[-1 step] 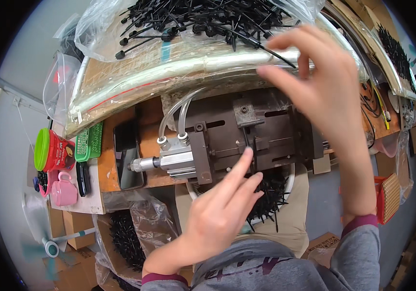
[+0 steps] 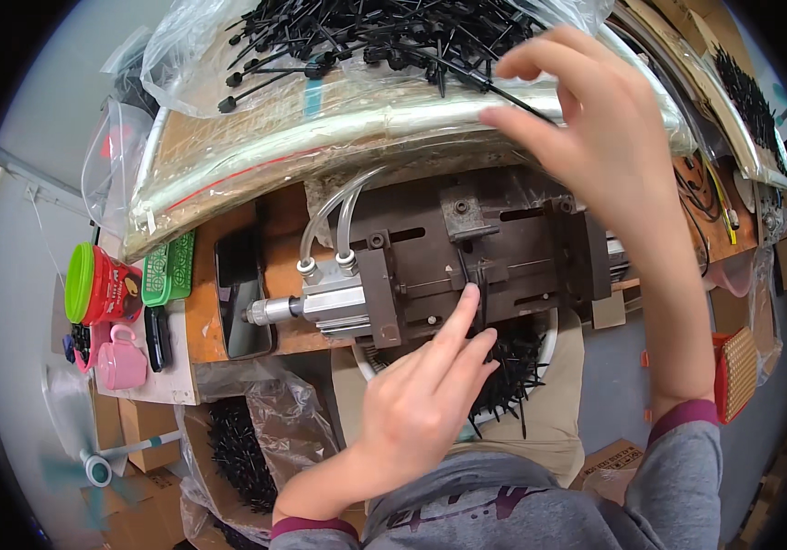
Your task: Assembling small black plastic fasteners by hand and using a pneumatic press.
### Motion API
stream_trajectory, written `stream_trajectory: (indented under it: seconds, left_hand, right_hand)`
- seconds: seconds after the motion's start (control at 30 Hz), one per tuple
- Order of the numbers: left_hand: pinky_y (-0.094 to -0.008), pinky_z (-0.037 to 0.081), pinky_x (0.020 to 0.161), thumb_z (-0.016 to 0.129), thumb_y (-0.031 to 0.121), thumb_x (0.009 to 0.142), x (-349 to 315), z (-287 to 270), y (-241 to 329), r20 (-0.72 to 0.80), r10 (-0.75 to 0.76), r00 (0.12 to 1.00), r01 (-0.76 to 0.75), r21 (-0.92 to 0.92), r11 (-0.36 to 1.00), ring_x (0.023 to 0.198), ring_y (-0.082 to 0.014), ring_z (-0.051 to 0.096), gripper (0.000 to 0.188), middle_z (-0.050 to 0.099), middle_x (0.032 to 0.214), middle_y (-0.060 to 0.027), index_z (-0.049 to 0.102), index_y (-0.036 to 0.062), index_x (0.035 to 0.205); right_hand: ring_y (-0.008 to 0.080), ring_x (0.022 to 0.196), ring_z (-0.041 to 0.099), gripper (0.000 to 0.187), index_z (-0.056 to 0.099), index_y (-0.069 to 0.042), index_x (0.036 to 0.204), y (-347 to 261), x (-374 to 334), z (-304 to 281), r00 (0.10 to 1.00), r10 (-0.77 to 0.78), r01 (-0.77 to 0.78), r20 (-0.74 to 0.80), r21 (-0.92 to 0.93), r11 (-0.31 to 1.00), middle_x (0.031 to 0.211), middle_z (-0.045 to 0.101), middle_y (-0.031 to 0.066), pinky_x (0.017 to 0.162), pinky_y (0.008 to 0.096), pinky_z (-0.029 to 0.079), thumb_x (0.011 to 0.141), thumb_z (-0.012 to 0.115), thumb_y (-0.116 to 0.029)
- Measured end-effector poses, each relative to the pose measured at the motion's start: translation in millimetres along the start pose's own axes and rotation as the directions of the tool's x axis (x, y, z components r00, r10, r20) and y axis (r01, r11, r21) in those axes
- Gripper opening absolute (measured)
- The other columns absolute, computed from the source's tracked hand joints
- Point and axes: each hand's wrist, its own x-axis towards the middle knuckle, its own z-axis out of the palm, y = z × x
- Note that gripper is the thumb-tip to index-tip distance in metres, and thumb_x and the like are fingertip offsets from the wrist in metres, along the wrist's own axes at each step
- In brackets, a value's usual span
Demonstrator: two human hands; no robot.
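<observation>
My left hand reaches over the front of a dark metal fixture, its index finger stretched out. That fingertip rests at a thin black plastic rod lying across the fixture below a small metal block. The left thumb is hidden. Farther right and higher, my right hand is open, thumb and index finger apart. It is nearest to a black plastic rod with a thicker end jutting over the tray's front edge from a heap of similar black parts.
A plastic-lined tray stands behind the fixture. A silver air cylinder with clear hoses and a phone sit on the left. Beyond are a green basket and pink cup. More black parts lie at my lap.
My right hand has shifted slightly up and left, toward the heap. My left hand has moved only a little, its index fingertip staying at the rod in the fixture.
</observation>
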Motion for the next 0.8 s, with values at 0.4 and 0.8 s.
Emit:
stream_trajectory:
  seconds: [0.4,0.8]
  left_hand:
    - [-0.0254,0.052,0.058,0.083,0.015,0.074,8.0,28.0,-6.1,0.041,0.046,0.998,-0.056,0.298,0.953,0.059,-0.0157,0.065,0.027,0.068,0.131,-0.0129,0.074,0.0051,0.098]
    - [-0.0356,0.054,0.081,0.078,0.001,0.079,60.7,-13.4,-9.7,-0.212,0.157,0.964,-0.127,0.152,0.98,0.093,-0.0265,0.068,0.03,0.071,0.117,-0.0115,0.073,0.0033,0.108]
  right_hand:
    - [0.0276,0.079,0.064,0.012,0.062,0.0,0.084,29.7,15.7,-7.6,0.959,0.025,0.039,0.283,-0.218,0.975,0.081,0.066,0.0108,0.07,0.0411,0.049,0.078,0.068,-0.009]
    - [0.0253,0.078,0.068,0.026,0.07,-0.003,0.099,9.3,-25.3,-26.7,0.996,-0.079,0.075,-0.05,-0.076,0.994,0.094,0.069,0.0088,0.067,0.0323,0.055,0.073,0.069,0.005]
